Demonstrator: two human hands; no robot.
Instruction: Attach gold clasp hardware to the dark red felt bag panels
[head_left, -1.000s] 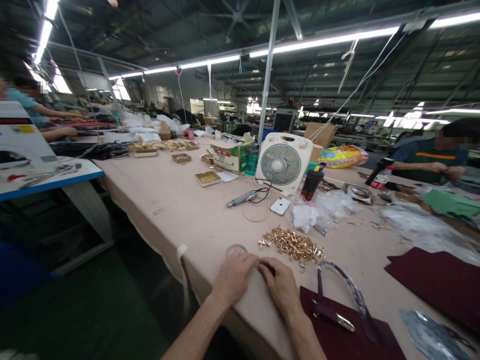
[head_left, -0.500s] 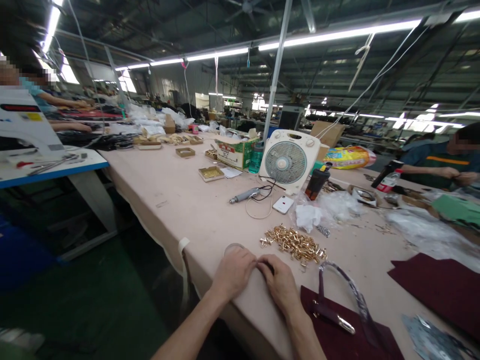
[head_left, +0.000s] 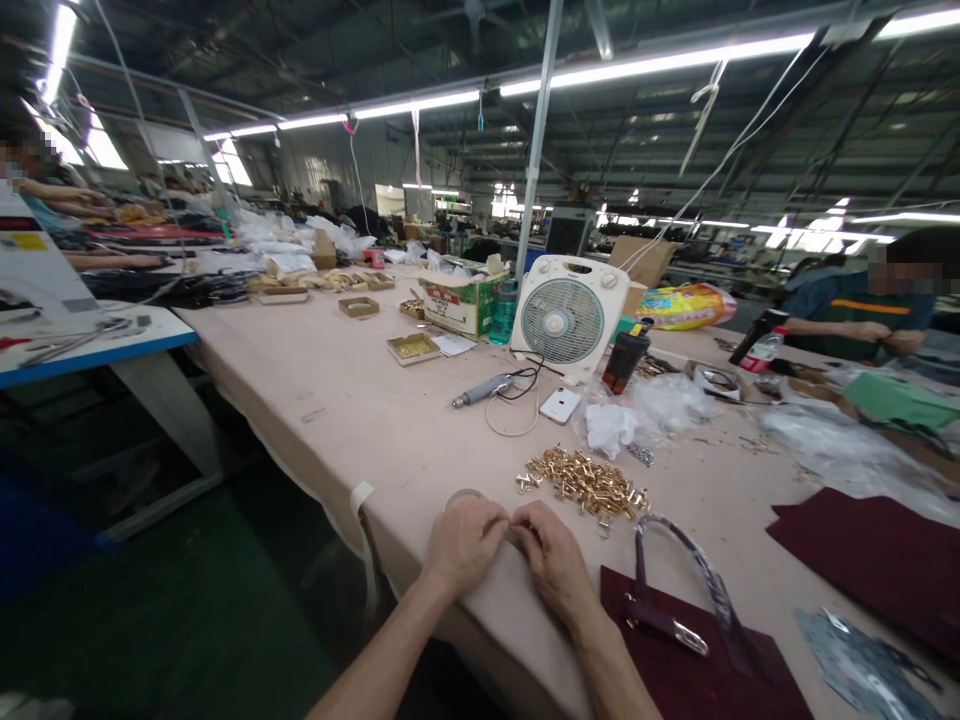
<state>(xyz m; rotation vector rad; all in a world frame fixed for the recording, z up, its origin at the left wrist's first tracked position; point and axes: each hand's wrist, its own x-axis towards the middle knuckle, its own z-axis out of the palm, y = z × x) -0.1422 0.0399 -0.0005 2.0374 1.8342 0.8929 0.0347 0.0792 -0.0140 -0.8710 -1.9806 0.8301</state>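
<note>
My left hand (head_left: 466, 545) and my right hand (head_left: 553, 562) meet near the table's front edge, fingers curled and fingertips pinched close together. Whatever they hold is too small or too hidden to make out. A round, pale rim (head_left: 463, 495) shows just behind my left hand, mostly covered by it. Beyond my right hand lies a pile of small gold metal fittings (head_left: 585, 482). To the right of my right forearm is a dark red handbag (head_left: 675, 650) with a plastic-wrapped handle (head_left: 694, 550) and a gold clasp.
A box fan (head_left: 564, 318) stands mid-table, with a grey rotary hand tool (head_left: 484, 390), a white phone (head_left: 560, 404) and a dark bottle (head_left: 626, 358) around it. Dark red panels (head_left: 862, 560) lie at right. A co-worker (head_left: 862, 310) sits across; a sewing machine (head_left: 37, 260) is at left.
The whole view has shifted slightly, with the background moving left. My hands stay together at nearly the same spot, their fingertips a little differently placed.
</note>
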